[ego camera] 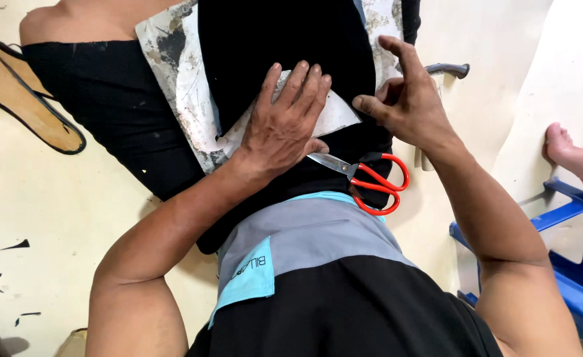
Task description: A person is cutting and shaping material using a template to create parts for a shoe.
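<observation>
While open hands (pixel 344 116) press white piece (pixel 334 116) flat — scissors (pixel 364 175) point upper-left.

Red-handled scissors (pixel 370 178) lie between both hands; pale floor (pixel 53 198) left lies open

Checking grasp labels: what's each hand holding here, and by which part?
Nothing is gripped. Left hand lies flat, palm down, on the white pattern piece over black fabric. Right hand hovers open beside it. Red-handled scissors lie unheld.

We see a cream floor (pixel 73 198). Black fabric (pixel 119 112) lies on it, with small black scraps (pixel 4 291) left of the fabric.
</observation>
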